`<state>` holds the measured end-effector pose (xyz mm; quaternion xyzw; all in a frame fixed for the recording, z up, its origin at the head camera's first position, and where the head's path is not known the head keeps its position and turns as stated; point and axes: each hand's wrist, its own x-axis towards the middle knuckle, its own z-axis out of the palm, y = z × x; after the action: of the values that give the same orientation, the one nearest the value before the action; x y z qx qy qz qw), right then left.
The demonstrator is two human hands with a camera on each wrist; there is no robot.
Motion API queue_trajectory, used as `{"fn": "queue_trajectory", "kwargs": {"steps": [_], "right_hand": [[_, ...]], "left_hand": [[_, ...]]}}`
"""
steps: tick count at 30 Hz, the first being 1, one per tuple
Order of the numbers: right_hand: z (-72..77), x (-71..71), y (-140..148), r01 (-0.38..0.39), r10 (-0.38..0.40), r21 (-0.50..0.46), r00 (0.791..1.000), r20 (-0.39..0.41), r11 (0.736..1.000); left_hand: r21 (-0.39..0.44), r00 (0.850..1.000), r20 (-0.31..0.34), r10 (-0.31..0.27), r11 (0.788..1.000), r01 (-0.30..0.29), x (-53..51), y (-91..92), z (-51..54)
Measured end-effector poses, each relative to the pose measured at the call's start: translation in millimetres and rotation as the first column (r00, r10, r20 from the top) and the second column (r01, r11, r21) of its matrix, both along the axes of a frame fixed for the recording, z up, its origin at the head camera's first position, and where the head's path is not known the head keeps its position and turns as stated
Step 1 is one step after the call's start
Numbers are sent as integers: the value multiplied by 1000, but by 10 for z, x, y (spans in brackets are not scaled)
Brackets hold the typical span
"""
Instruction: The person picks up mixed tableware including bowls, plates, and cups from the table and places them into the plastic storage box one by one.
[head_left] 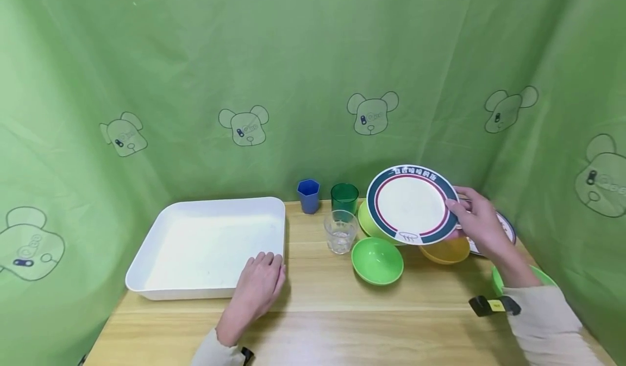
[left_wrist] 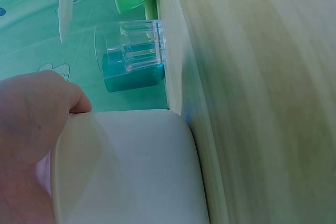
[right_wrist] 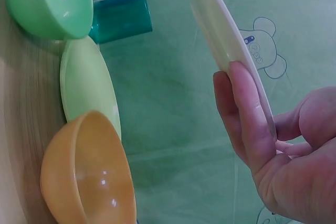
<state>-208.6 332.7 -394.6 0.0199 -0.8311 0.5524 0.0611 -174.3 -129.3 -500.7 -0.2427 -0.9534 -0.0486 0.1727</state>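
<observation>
A white plate with a dark green and red rim (head_left: 413, 205) is held up above the bowls by my right hand (head_left: 481, 222), thumb on its upper face. In the right wrist view, fingers of the right hand (right_wrist: 252, 124) lie under the tilted plate (right_wrist: 226, 30). At the white tray (head_left: 210, 246), my left hand (head_left: 259, 284) grips the near right corner of the rim. The left wrist view has the left hand (left_wrist: 34, 119) on the edge of the tray (left_wrist: 126, 166), its fingertips partly hidden.
Behind the green bowl (head_left: 377, 261) stand a clear glass (head_left: 340, 233), a green cup (head_left: 344, 197) and a blue cup (head_left: 308, 196). An orange bowl (head_left: 446, 250) and a light green plate (head_left: 368, 222) are partly under the held plate. Further right lie another plate (head_left: 506, 227) and green bowl (head_left: 498, 282).
</observation>
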Motion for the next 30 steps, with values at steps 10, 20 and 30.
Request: {"fn": "queue_trajectory", "kwargs": {"steps": [10, 20, 30], "right_hand": [[-30, -77, -149, -14, 15, -41, 999, 41, 999], [-18, -114, -309, -19, 24, -80, 998, 57, 997], [-33, -187, -469, -6, 17, -143, 997, 75, 990]], "left_hand": [[8, 998, -65, -17, 1000, 18, -5, -3, -5], [12, 998, -56, -12, 1000, 13, 1, -4, -5], [13, 1000, -28, 0, 1000, 1, -4, 3, -2]]}}
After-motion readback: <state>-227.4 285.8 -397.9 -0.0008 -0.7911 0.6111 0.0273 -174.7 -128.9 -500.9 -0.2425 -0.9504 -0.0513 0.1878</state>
